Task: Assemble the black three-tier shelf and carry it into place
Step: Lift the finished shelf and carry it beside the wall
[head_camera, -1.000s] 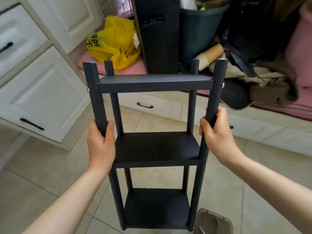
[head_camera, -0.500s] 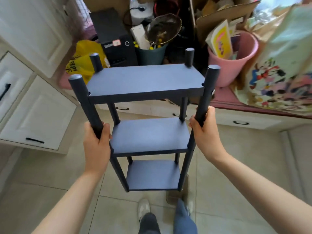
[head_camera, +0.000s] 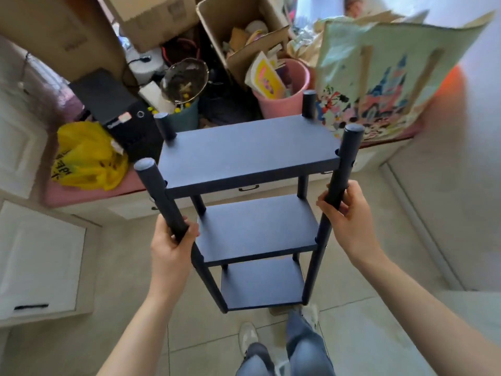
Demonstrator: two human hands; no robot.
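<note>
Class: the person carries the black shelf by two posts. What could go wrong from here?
Left hand and right hand each grip only one post, so the shelf may tilt or slip. Its far posts look near the pink bucket and could knock it. Its bottom hangs above the shoes; a step might kick it.

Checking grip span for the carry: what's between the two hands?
Head view: the middle tier of the black shelf fills the gap. The left hand grips the near left post, the right hand the near right post.
</note>
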